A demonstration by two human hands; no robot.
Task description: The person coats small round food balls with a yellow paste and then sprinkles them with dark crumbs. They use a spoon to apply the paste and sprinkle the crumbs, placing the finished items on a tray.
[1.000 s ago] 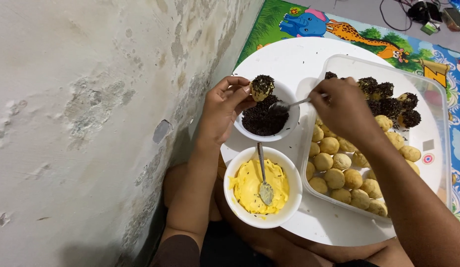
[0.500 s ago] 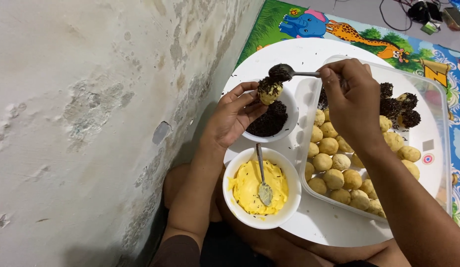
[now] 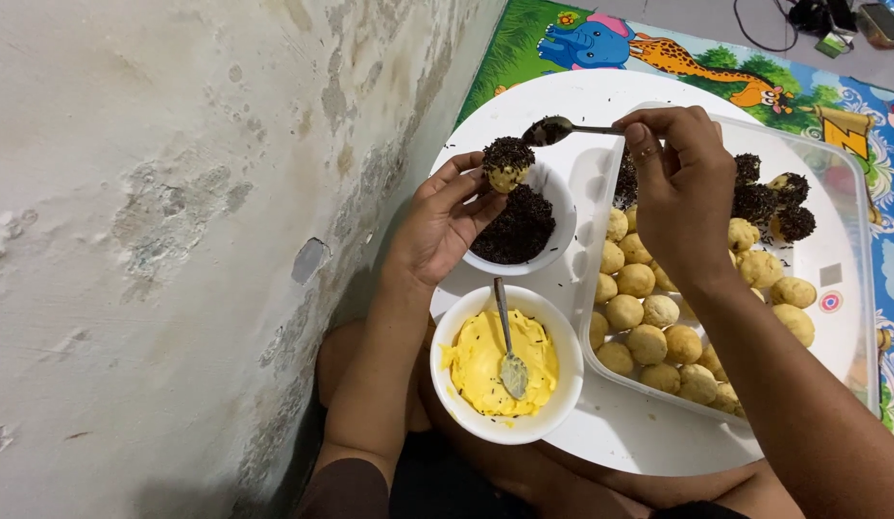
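My left hand (image 3: 445, 223) holds a small yellow dough ball (image 3: 507, 163) half coated in dark sprinkles, above a white bowl of dark sprinkles (image 3: 562, 207). My right hand (image 3: 679, 183) grips a metal spoon (image 3: 560, 127) by its handle; the spoon's bowl hovers just right of the ball and carries sprinkles. Nearer to me stands a white bowl of yellow cream (image 3: 554, 404) with a second spoon (image 3: 509, 351) resting in it.
A clear plastic tray (image 3: 841, 317) holds several plain yellow balls (image 3: 649, 341) and a few sprinkle-coated ones (image 3: 769, 200). All sits on a round white table (image 3: 562, 91). A rough plaster wall (image 3: 178, 211) is on the left, a colourful animal mat (image 3: 658, 48) beyond.
My right hand lifted the spoon out of the sprinkle bowl and raised it beside the ball. My left hand kept the ball above the bowl, turning it slightly.
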